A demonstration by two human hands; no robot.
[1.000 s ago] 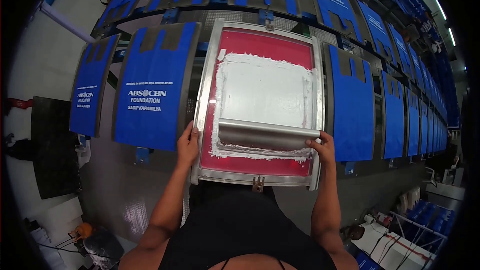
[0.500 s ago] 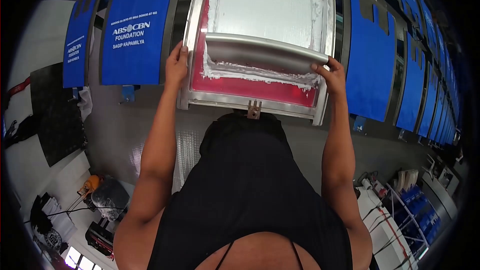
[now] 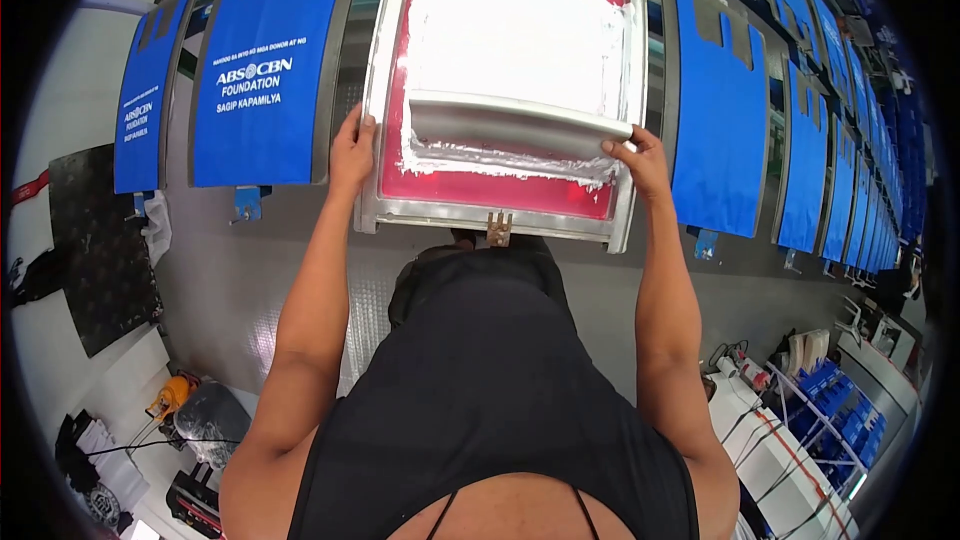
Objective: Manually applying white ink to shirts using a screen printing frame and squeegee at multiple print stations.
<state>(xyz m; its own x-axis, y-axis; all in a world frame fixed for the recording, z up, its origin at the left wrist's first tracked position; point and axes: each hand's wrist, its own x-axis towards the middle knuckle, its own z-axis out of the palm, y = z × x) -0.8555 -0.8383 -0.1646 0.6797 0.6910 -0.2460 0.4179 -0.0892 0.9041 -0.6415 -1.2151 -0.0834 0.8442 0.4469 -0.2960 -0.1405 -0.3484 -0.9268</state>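
A metal-framed printing screen [image 3: 512, 218] with a red mesh carries a broad, ragged patch of white paste [image 3: 508, 38]. My left hand [image 3: 352, 148] is closed on the frame's left side. A long silver metal squeegee [image 3: 515, 125] lies crosswise over the lower part of the white patch, with smeared paste along its lower edge. My right hand [image 3: 640, 162] pinches its right end beside the frame's right rail. A small metal clamp [image 3: 499, 228] sits at the middle of the frame's near edge.
Boards with blue fabric pieces [image 3: 258, 2] flank the screen, continuing in rows [image 3: 805, 180] to the right. A grey floor [image 3: 210, 290] shows below. At lower right are a white table [image 3: 750, 430] with cables and a rack of blue items [image 3: 840, 405]; dark clutter [image 3: 95, 445] lies lower left.
Since a second ago the view has tilted toward my body, so screen, boards and hands appear higher in the picture. Both grips look the same, and the white patch looks brighter.
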